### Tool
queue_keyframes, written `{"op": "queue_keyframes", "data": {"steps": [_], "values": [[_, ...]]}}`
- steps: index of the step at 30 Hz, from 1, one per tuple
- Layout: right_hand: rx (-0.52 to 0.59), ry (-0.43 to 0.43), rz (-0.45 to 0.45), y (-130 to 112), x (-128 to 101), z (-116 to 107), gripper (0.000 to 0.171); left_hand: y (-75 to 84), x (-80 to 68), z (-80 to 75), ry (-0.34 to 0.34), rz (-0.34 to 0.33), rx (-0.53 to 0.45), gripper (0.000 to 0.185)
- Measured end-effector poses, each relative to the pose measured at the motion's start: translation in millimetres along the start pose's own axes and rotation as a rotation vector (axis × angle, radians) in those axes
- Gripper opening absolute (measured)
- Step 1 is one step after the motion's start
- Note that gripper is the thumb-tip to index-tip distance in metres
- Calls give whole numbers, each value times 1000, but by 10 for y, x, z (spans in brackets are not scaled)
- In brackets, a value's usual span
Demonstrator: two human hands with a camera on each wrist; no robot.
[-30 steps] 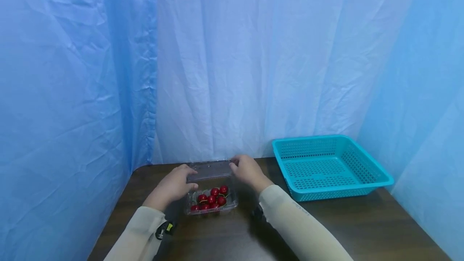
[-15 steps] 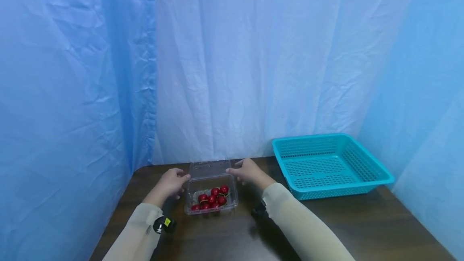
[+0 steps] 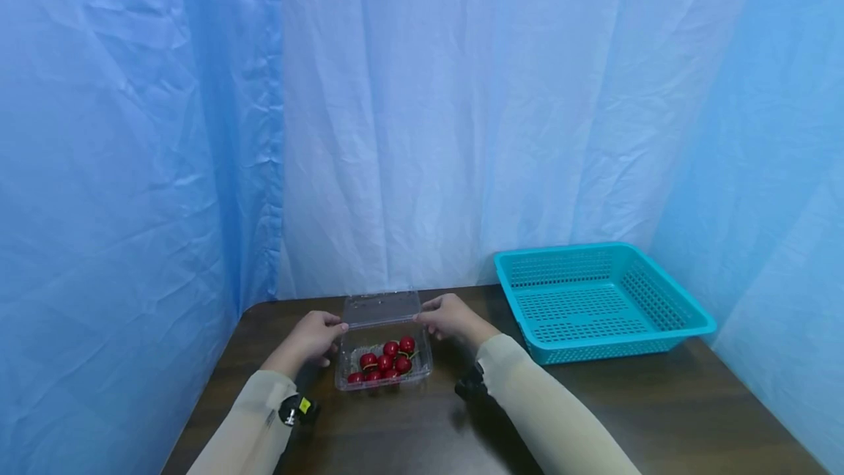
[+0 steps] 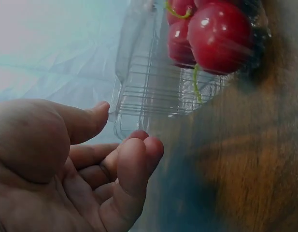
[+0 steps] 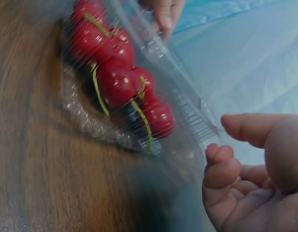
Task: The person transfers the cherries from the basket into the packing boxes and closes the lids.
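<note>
A dark wooden table (image 3: 659, 416) stands in a booth of pale blue curtains (image 3: 428, 108). Nearest the person, two cream sleeves (image 3: 527, 402) reach forward to a clear plastic clamshell box (image 3: 384, 369) lying left of centre on the table, with red cherries (image 3: 389, 361) heaped in its tray. The left hand (image 3: 310, 339) sits at the box's left edge, thumb tip touching the hinged lid (image 3: 382, 308) and the other fingers loosely curled around nothing. The right hand (image 3: 450, 316) is at the lid's right corner, fingers relaxed; whether it is truly pinching the plastic, I cannot tell. The lid stands raised at the back, half open. Farther right, well apart from the box, sits an empty teal plastic basket (image 3: 686, 328). The thin lid looks springy: with so light a hold it could snap out of the fingertips, jolt the tray and send cherries rolling onto the table.
</note>
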State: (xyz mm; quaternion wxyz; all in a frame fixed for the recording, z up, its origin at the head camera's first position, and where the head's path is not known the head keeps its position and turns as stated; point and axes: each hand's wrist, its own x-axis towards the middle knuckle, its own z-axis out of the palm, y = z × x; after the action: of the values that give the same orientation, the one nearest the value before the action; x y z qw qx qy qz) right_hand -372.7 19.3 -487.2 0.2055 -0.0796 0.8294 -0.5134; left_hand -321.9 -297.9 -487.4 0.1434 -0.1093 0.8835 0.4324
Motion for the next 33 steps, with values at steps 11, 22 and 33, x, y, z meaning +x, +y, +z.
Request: {"op": "queue_keyframes", "data": {"steps": [11,22,33], "values": [[151,-72,28,37,19,-52,62,34,-55,29,16,12,-91,46],[134,-3,-47,98,5,-9,32,40,-58,51,89,58,-97,27],[126,57,-111,81,-48,37,17,24,-73,19,39,90,-238,31]]}}
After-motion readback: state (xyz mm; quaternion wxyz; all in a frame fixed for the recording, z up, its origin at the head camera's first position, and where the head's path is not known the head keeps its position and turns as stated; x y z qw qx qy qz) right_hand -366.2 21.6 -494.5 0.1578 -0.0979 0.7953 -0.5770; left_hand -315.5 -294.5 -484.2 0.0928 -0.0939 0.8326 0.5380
